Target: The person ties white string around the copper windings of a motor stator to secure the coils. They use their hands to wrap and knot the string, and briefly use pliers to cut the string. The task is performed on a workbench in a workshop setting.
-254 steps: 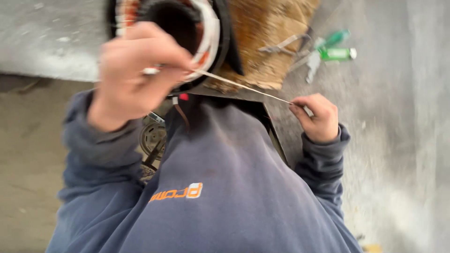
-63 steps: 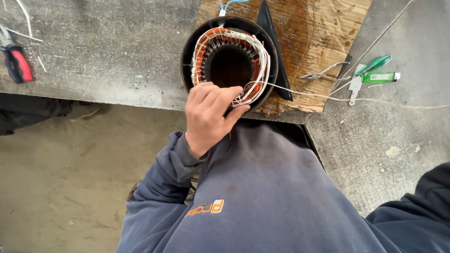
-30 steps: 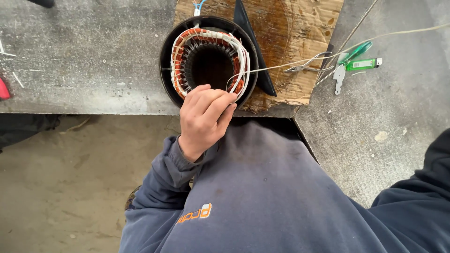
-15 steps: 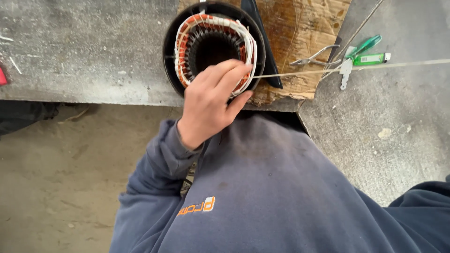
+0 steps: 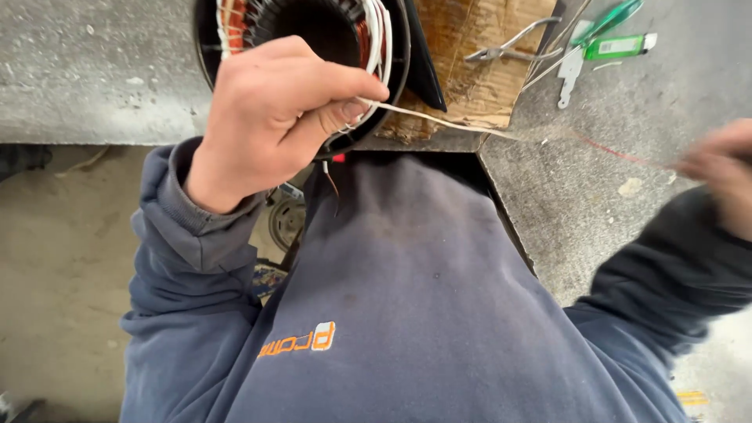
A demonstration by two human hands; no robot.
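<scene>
Head view, looking down past a blue sweatshirt [image 5: 407, 313]. The left hand [image 5: 274, 117] is closed over the near rim of the round black motor stator with copper windings and white lacing [image 5: 313, 31], which stands at the near edge of the grey concrete bench [image 5: 94, 78]; thumb and forefinger pinch the thin white lacing cord [image 5: 439, 119] where it leaves the winding. Half a second earlier the cord ran nearly level toward the right edge of the bench with the right hand out of view; now the right hand [image 5: 724, 172] has come into view, blurred, at the far right, with a thin reddish strand [image 5: 619, 153] leading to it. Whether this hand grips the strand cannot be told through the blur. The cord appears drawn taut, which suggests a lacing stitch is being pulled tight.

Beside the stator lies a worn brown wooden board [image 5: 478, 55], touching it on the right. Metal pliers [image 5: 509, 47] rest at the board's right edge; a green lighter [image 5: 619, 45] and a green-handled tool [image 5: 611, 19] lie just beyond, on the bench. These are near the cord's path and could snag it.
</scene>
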